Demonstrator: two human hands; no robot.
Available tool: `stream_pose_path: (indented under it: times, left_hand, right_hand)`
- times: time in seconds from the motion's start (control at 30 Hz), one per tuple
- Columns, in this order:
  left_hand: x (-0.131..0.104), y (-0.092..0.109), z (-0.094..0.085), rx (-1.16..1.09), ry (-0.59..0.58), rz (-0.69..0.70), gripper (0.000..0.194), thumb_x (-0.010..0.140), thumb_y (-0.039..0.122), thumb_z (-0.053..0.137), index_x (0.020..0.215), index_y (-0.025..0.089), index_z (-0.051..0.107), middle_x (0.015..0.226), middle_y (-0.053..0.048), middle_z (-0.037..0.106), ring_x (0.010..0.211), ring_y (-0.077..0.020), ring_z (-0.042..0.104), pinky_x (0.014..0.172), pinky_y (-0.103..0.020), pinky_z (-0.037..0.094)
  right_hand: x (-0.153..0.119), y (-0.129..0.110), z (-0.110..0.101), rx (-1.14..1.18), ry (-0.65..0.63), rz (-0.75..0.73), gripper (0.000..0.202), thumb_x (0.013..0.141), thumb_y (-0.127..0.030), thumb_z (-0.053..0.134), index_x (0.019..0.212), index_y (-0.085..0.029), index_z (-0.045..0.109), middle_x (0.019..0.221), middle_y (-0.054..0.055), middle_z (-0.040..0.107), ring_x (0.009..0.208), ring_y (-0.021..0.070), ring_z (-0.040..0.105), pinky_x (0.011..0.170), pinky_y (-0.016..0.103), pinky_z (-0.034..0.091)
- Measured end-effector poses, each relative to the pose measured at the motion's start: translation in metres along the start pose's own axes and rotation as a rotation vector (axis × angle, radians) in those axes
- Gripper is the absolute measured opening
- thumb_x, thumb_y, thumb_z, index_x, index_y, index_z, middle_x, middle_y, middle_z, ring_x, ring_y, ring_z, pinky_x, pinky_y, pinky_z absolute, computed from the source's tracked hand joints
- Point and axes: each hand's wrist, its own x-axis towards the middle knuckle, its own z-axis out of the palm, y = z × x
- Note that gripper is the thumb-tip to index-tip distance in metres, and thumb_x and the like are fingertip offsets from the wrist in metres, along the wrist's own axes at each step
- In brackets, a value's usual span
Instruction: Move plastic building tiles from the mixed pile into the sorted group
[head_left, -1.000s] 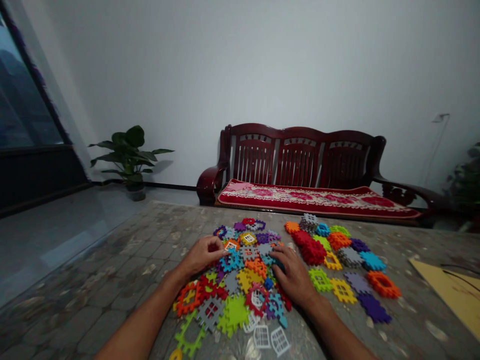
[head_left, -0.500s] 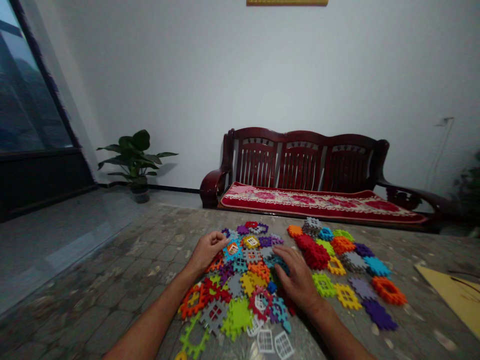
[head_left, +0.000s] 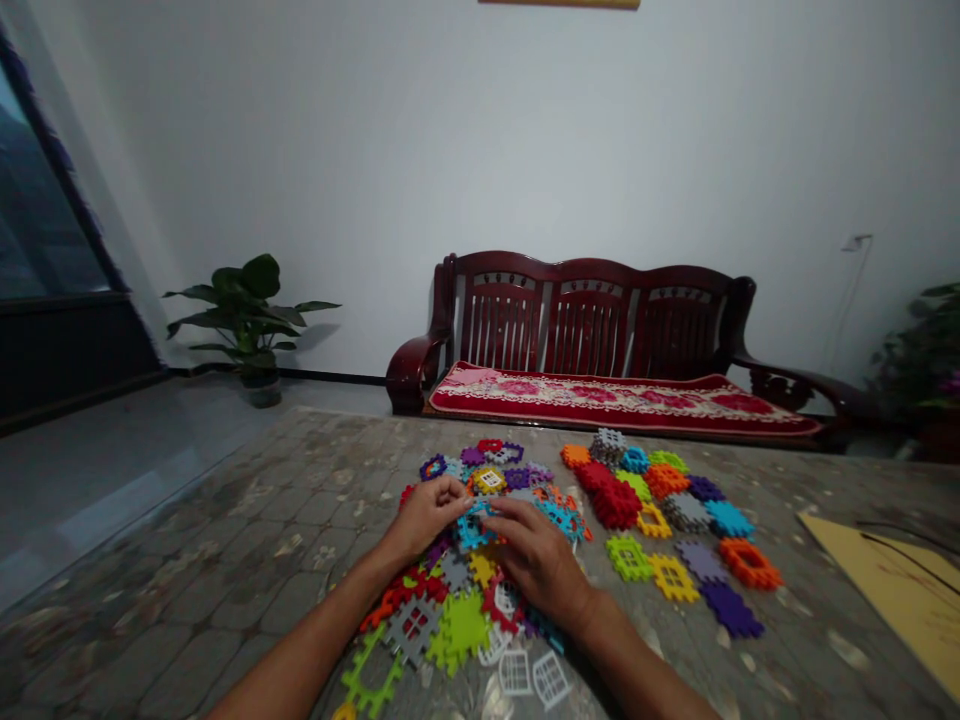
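Note:
Both hands meet over a loose pile of notched, interlocking plastic building pieces on the patterned tabletop. My left hand (head_left: 429,518) comes in from the left, fingers curled, pinching the edge of a light blue building piece (head_left: 472,530). On the other side of that piece is my right hand (head_left: 541,562), its fingers bent over it and the thumb hidden. Just beyond the fingers lies a yellow piece with a white window insert (head_left: 490,480). Closer to me are a lime green piece (head_left: 461,628), a grey piece (head_left: 414,628) and loose white window inserts (head_left: 515,672).
To the right, pieces are grouped by colour, among them a red stack (head_left: 616,504) and an orange stack (head_left: 750,563). A yellow board (head_left: 892,590) with dark cords lies at the far right. Behind the table (head_left: 300,480) stands a wooden bench (head_left: 589,320).
My right hand has moved left and closed in on the light blue piece beside my left hand. Several pieces at the pile's right side now lie differently. The view has shifted slightly.

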Motion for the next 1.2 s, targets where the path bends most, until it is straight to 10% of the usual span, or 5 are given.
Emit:
stream_pose_path:
  times: [0.33, 0.47, 0.7, 1.2]
  left_hand:
    - [-0.002, 0.001, 0.004, -0.044, 0.0, -0.013, 0.034, 0.072, 0.05, 0.067, 0.073, 0.017, 0.059, 0.06, 0.002, 0.061, 0.056, -0.0129, 0.056, 0.058, -0.024, 0.044]
    - [0.003, -0.001, -0.016, -0.052, 0.251, 0.034, 0.035, 0.073, 0.052, 0.066, 0.075, 0.018, 0.06, 0.066, 0.001, 0.064, 0.06, -0.0142, 0.06, 0.062, -0.026, 0.049]
    - [0.012, -0.022, -0.06, 0.006, 0.585, -0.003, 0.044, 0.062, 0.06, 0.067, 0.074, 0.018, 0.061, 0.063, -0.001, 0.067, 0.061, -0.018, 0.064, 0.064, -0.029, 0.051]
    - [0.011, -0.047, -0.072, 0.093, 0.484, -0.097, 0.045, 0.06, 0.06, 0.066, 0.075, 0.018, 0.063, 0.064, -0.001, 0.067, 0.062, -0.018, 0.064, 0.065, -0.029, 0.05]
  right_hand:
    - [-0.001, 0.001, -0.001, 0.096, 0.089, 0.101, 0.025, 0.096, -0.025, 0.052, 0.116, -0.027, 0.066, 0.108, 0.005, 0.072, 0.102, 0.0175, 0.067, 0.091, 0.032, 0.053]
    - [0.002, 0.021, -0.02, 0.041, 0.247, 0.407, 0.029, 0.095, -0.033, 0.049, 0.117, -0.025, 0.067, 0.11, 0.006, 0.072, 0.1, 0.0209, 0.067, 0.092, 0.035, 0.052]
    - [-0.007, 0.061, -0.039, 0.022, 0.127, 0.631, 0.038, 0.093, -0.039, 0.04, 0.11, -0.023, 0.07, 0.088, 0.004, 0.073, 0.081, 0.0208, 0.067, 0.078, 0.033, 0.053]
    - [-0.005, 0.052, -0.053, -0.196, -0.113, 0.657, 0.045, 0.074, -0.032, 0.068, 0.118, -0.024, 0.067, 0.12, 0.006, 0.068, 0.11, 0.0284, 0.062, 0.096, 0.042, 0.046]
